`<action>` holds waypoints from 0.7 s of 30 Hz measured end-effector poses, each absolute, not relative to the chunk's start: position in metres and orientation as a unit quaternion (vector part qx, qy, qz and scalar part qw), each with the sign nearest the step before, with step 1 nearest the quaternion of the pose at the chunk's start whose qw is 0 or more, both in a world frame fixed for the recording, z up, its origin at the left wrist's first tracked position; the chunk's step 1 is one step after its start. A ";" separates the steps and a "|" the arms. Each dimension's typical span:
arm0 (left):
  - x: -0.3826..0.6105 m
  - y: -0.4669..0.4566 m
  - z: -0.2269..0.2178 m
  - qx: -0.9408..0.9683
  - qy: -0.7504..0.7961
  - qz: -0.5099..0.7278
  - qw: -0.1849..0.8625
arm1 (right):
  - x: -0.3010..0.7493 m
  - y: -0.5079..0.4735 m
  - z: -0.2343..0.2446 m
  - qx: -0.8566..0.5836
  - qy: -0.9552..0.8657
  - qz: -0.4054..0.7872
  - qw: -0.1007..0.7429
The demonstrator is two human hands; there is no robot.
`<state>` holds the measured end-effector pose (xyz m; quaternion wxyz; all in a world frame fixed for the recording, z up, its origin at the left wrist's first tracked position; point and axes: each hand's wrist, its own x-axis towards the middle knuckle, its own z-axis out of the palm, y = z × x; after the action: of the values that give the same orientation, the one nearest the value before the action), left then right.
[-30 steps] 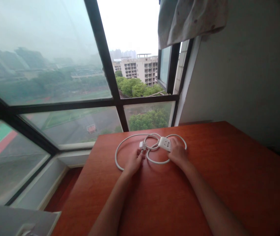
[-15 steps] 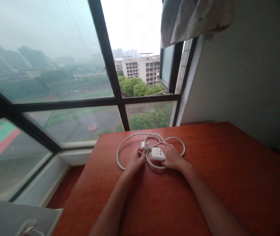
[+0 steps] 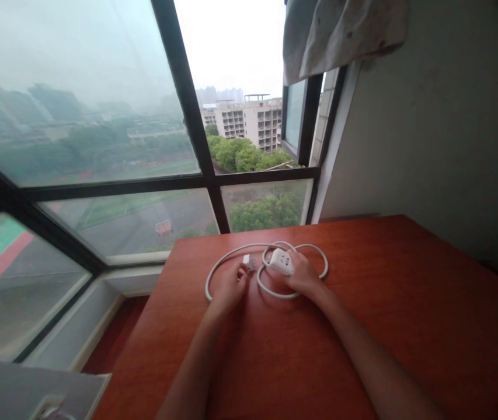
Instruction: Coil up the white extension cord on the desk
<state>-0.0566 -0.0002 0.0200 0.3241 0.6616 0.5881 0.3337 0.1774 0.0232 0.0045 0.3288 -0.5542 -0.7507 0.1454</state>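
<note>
A white extension cord lies coiled on the wooden table, its cable point(image 3: 231, 249) spread in loose loops. My left hand point(image 3: 230, 286) has its fingers curled round the white plug point(image 3: 248, 262), whose prongs point right. In my right hand point(image 3: 302, 275) is the white socket block point(image 3: 281, 261), gripped from its right side with the outlet face tilted up toward me. Plug and socket block are apart, with a short gap between them. Part of the cable passes behind my right hand and is hidden there.
The reddish-brown table point(image 3: 389, 291) reaches toward a dark window frame point(image 3: 121, 189). One window pane point(image 3: 296, 116) is swung outward, and a pale cloth point(image 3: 340, 38) hangs above it. A wall point(image 3: 428, 146) stands at the right. The table's left edge drops to the floor.
My left hand has moved left with the plug, widening the gap to the socket block. The socket block has risen slightly and tilted in my right hand.
</note>
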 end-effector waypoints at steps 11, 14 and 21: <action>-0.071 -0.011 0.040 0.704 0.614 0.238 0.266 | 0.185 0.019 0.022 -0.609 -0.627 0.190 0.448; -0.082 -0.014 0.047 0.726 0.610 0.175 0.267 | 0.187 0.021 0.023 -0.605 -0.607 0.203 0.474; -0.090 -0.020 0.063 0.753 0.545 0.086 0.357 | 0.198 0.023 0.022 -0.582 -0.529 0.252 0.564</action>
<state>-0.0904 -0.0201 0.0626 0.3572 0.7534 0.5453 0.0863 0.1979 0.0234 0.0222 0.5640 -0.5820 -0.5289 0.2519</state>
